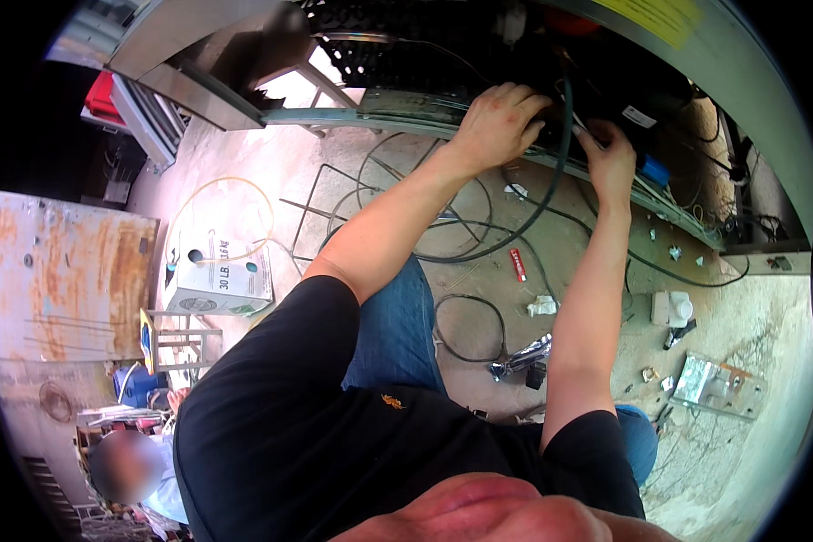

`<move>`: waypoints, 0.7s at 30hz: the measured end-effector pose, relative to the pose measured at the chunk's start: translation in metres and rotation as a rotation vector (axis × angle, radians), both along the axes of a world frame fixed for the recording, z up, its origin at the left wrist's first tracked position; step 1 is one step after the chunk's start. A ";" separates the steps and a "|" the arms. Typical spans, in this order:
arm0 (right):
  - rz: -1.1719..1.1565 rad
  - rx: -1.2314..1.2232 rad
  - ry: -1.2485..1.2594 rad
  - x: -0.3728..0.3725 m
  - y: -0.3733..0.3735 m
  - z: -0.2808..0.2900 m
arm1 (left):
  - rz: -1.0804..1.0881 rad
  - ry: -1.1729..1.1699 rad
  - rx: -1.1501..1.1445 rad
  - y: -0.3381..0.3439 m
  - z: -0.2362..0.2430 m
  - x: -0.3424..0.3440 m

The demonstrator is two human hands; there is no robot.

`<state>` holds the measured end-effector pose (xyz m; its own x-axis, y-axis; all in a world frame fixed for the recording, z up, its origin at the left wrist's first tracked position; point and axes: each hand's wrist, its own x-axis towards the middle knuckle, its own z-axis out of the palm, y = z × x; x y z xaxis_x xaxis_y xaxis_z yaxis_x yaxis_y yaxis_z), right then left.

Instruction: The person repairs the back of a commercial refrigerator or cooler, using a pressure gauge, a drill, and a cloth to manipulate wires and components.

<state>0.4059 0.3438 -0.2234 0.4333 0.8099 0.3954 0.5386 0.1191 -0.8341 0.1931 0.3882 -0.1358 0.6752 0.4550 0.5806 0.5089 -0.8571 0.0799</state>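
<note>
My left hand [501,126] reaches over the lower rail [361,120] of an open metal cabinet, its fingers curled downward; whatever lies under them is hidden. To its right, my right hand [611,163] is closed at the fingertips around the lower end of a thin pale rod or tube [577,117], too small to identify surely. Between the two hands runs a thick dark hose [565,154], bending down to the floor. Dark machinery fills the cabinet, with a blue part [654,172] beside my right hand.
Loops of cable [470,327], a red tube-shaped item [518,265], crumpled foil [528,355], a white box-shaped part [671,309] and a metal plate [720,387] lie on the floor. A white carton [219,280] stands left. Another person [158,479] is at lower left.
</note>
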 end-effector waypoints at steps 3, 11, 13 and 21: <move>0.056 -0.054 0.085 -0.007 -0.006 0.003 | 0.052 -0.090 -0.219 -0.002 0.016 -0.021; 0.059 -0.028 0.028 -0.007 -0.002 0.002 | 0.477 -0.894 -0.237 0.035 0.095 -0.123; 0.070 -0.032 0.042 -0.008 0.002 -0.007 | 0.436 -1.205 -0.060 0.062 0.096 -0.154; 0.072 -0.080 -0.035 -0.003 0.001 -0.013 | 0.335 -1.043 -0.502 0.124 0.089 -0.211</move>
